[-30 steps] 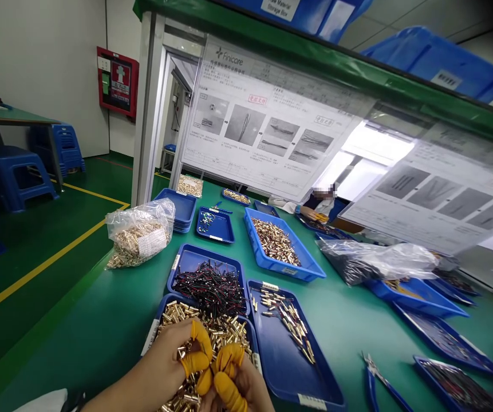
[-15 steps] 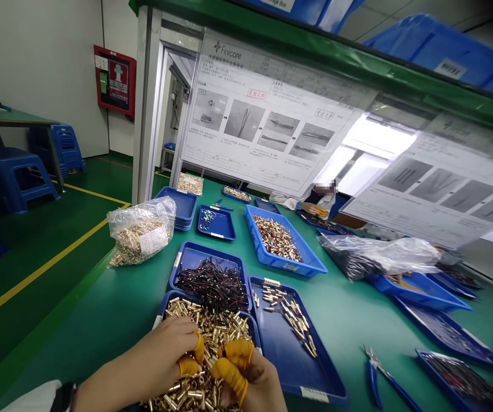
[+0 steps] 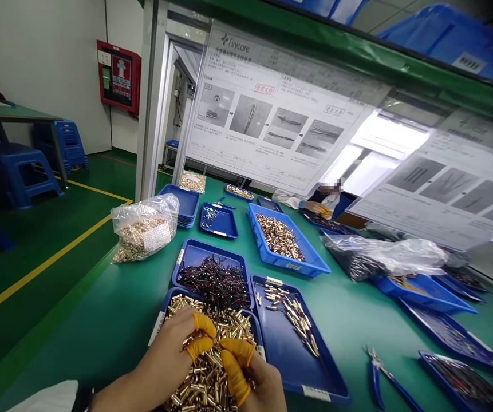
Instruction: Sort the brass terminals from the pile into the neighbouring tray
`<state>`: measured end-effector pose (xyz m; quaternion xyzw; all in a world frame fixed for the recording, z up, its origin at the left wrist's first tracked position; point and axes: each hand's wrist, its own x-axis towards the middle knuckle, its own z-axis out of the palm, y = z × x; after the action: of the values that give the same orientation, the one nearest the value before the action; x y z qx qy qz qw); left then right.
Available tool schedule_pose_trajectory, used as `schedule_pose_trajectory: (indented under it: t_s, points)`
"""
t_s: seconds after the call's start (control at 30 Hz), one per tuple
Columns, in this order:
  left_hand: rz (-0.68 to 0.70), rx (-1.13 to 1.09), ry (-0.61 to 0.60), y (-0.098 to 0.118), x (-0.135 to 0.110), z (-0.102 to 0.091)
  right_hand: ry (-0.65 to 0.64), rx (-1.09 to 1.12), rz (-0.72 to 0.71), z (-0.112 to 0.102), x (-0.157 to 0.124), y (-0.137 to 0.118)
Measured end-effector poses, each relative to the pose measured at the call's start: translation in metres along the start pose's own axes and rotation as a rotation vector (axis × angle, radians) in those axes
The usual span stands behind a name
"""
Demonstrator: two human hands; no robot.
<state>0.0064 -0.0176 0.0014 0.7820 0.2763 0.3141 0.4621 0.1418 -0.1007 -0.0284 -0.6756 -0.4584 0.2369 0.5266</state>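
My left hand (image 3: 175, 349) and my right hand (image 3: 257, 372) meet over a blue tray (image 3: 255, 329) heaped with small brass tubes (image 3: 203, 380). Yellow finger covers sit on the thumb and forefinger of each. Both hands are closed in a pinch, fingertips nearly touching; whatever lies between them is too small and hidden to name. Just beyond, another blue tray (image 3: 186, 247) holds a tangle of thin black and red wires (image 3: 216, 280). To the right of my hands, a longer blue tray (image 3: 289, 366) carries brass tubes with wires (image 3: 300, 323) laid loosely together.
Blue-handled pliers (image 3: 377, 366) lie at the right, beside a tray of dark wires (image 3: 461, 377). A clear bag of brass pieces (image 3: 145, 232) stands at the left edge. Farther back are a blue bin (image 3: 315, 268) of brass parts and a co-worker's hand (image 3: 319, 209). Instruction sheets (image 3: 267, 114) hang above.
My left hand has moved right and its fingertips have come up to those of my right hand. The right hand stays almost in place. The view has shifted slightly.
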Motion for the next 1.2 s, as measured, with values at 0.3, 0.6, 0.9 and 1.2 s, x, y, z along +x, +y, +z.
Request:
schedule_pose_trajectory:
  t_s: [0.3,0.6,0.9,1.2]
  points:
    - [0.070,0.098,-0.051,-0.004,-0.003,0.002,-0.019,-0.027,0.001,-0.004,0.000,-0.006]
    - [0.090,0.170,-0.216,0.001,-0.009,0.003,-0.126,0.143,0.073,0.001,-0.003,-0.013]
    - [-0.036,0.022,-0.103,-0.003,-0.006,0.003,-0.264,0.791,0.380,-0.005,0.003,-0.019]
    - [-0.126,-0.011,-0.126,0.000,-0.008,-0.003,-0.329,0.838,0.364,0.009,0.005,-0.012]
